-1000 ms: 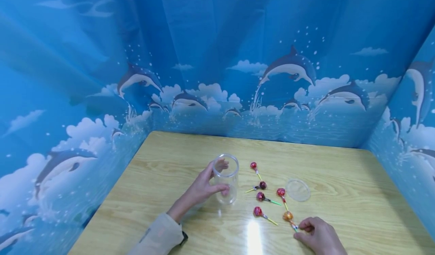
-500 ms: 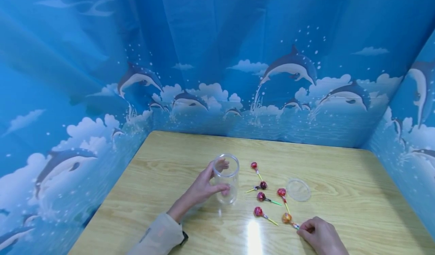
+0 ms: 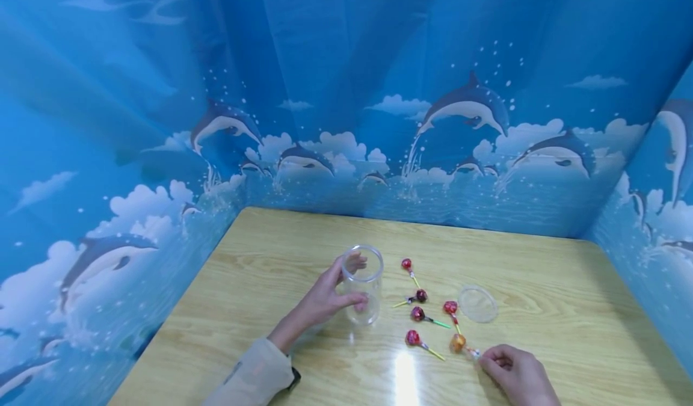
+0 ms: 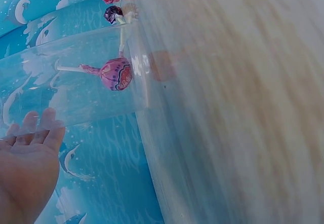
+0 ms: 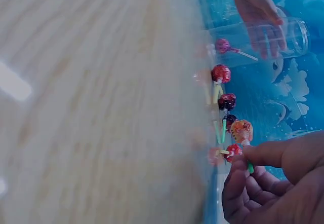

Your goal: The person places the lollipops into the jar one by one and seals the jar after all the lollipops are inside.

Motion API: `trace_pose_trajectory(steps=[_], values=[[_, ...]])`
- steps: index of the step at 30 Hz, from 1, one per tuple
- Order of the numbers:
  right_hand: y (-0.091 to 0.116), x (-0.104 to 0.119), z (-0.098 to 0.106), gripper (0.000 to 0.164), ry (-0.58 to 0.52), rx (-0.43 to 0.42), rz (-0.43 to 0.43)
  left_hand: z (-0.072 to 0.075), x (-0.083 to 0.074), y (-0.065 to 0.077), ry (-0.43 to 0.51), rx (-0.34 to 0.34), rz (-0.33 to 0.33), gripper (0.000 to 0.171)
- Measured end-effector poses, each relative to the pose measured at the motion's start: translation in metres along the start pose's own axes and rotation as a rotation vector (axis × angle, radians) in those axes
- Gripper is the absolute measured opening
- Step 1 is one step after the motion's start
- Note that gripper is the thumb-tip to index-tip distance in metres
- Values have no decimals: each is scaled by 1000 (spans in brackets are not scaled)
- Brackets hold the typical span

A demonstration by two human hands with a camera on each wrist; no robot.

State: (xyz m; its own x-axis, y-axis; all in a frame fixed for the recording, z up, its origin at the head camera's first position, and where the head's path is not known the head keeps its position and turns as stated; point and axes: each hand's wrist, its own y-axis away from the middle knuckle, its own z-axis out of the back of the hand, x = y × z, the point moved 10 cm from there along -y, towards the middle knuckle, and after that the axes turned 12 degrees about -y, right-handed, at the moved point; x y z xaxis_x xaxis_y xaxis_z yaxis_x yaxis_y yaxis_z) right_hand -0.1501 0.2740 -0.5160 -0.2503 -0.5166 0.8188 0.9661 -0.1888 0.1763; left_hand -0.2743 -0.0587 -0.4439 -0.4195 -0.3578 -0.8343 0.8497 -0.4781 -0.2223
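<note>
A clear plastic jar [image 3: 361, 295] stands upright on the table with its mouth uncovered. My left hand [image 3: 327, 295] grips its side, thumb in front and fingers behind. Through the wall in the left wrist view shows a pink-wrapped lollipop [image 4: 116, 74], head down and stick up, apparently inside the jar. My right hand [image 3: 514, 373] pinches the green stick of an orange lollipop [image 5: 242, 131], whose head seems slightly raised off the table. Between the hands lie several wrapped lollipops, among them a red one [image 3: 413, 337], a dark one [image 3: 417, 314] and another red one [image 3: 450, 308].
A round clear lid [image 3: 478, 304] lies flat to the right of the lollipops. The wood-grain table [image 3: 271, 243] is closed in at the back and sides by a blue dolphin-print curtain [image 3: 335, 93].
My right hand has shifted slightly to the right with its pinch on the orange lollipop, whose stick has swung round toward the right. The left hand and jar have stayed put.
</note>
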Motion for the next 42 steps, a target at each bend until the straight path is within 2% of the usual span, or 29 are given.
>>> trace_pose_trajectory(steps=[5, 11, 15, 18, 22, 27, 30, 35, 42], values=[[1, -5, 5, 8, -175, 26, -117, 0, -1, 0, -2, -1, -11, 85], [1, 10, 22, 24, -287, 54, -154, 0, 0, 0, -3, 1, -7, 85], [1, 25, 34, 28, -507, 43, -98, 0, 0, 0, -11, 2, -3, 85], [0, 39, 42, 20, -684, 35, -33, 0, 0, 0, -16, 4, 2, 85], [-3, 58, 48, 12, -816, 68, 42, 0, -1, 0, -13, 10, 4, 84], [-5, 89, 50, 12, -887, 122, 162, 0, 0, 0, -17, 11, 4, 84], [-7, 105, 48, 11, -919, 140, 206, 0, 0, 0, -18, 9, 3, 83], [-14, 124, 39, 8, -958, 161, 228, 0, 0, 0, -13, 11, 2, 83], [-24, 147, 22, 9, -971, 200, 225, 1, -5, 0, -7, 10, -35, 83]])
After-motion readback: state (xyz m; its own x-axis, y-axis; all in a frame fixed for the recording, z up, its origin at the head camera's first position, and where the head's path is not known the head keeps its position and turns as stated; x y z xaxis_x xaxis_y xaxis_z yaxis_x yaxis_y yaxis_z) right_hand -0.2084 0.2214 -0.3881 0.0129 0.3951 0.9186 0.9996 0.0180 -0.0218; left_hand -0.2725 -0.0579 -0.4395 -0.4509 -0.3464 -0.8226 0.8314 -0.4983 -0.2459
